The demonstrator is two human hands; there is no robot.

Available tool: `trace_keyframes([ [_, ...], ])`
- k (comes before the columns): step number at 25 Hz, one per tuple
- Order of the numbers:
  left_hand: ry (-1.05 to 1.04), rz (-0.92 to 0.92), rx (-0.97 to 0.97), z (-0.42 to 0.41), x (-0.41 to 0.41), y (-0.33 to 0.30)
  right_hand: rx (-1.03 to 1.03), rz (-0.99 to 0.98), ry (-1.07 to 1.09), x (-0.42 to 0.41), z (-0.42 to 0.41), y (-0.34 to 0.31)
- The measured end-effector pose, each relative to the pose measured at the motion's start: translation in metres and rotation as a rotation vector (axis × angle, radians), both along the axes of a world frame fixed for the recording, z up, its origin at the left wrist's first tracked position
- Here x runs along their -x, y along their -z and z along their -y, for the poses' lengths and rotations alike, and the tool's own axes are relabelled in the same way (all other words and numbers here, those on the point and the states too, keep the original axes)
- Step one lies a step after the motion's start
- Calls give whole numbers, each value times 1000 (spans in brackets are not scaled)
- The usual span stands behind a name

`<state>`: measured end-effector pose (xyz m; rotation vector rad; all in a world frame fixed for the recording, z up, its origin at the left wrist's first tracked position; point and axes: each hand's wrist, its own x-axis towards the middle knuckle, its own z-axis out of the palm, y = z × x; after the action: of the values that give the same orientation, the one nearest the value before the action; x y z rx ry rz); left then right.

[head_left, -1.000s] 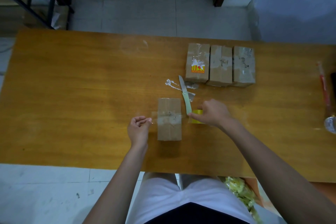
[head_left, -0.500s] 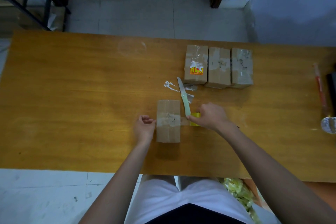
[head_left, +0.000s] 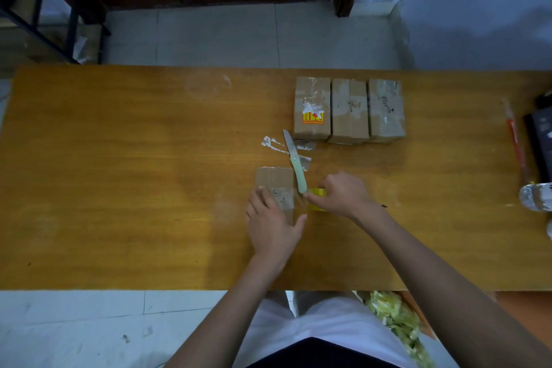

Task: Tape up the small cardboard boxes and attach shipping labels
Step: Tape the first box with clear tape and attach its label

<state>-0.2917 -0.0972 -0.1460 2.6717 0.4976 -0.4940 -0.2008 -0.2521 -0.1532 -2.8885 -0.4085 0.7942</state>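
Fingers [head_left: 263, 199] of the left hand [head_left: 273, 225] lie flat, pressing the taped small box [head_left: 273, 181] on the table [head_left: 119, 173]. Right hand [head_left: 343, 194] grips the yellow tape roll [head_left: 317, 193] beside a knife [head_left: 294, 160]. Farther right, three taped boxes [head_left: 348, 110]; one orange label [head_left: 312, 118], its writing illegible.

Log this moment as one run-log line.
left hand: flat on box, pressing tape | right hand: grips yellow tape roll | knife: on table | three boxes: set aside
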Motion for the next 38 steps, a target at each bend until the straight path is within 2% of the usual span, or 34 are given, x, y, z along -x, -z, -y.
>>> trace_keyframes([
  [3,-72,-81,67,4,0,8,-18,-23,-10,3,8,0],
  [7,-84,-53,44,3,5,11,-119,-133,13,7,18,0],
  [11,-104,-45,17,-6,24,15,-193,-247,-66,14,18,-3],
  [15,-107,-40,14,-11,26,18,-270,-142,-113,19,19,-10],
  [19,-110,-57,77,-18,27,18,-182,69,-154,32,25,-17],
  [23,-78,-155,109,-36,19,11,-112,100,-122,47,22,-20],
  [24,-89,-113,106,-41,13,8,-100,106,-104,49,21,-19],
  [26,-101,92,109,-48,-5,4,-97,118,-64,52,20,-18],
  [28,-32,261,87,-48,-29,6,-110,128,-35,54,16,-17],
  [29,16,290,71,-44,-41,9,-112,137,-27,55,15,-17],
  [34,297,194,-134,-18,-51,42,-72,158,-21,58,19,-15],
  [38,290,242,-155,-25,-49,49,-37,181,-61,60,23,-11],
])
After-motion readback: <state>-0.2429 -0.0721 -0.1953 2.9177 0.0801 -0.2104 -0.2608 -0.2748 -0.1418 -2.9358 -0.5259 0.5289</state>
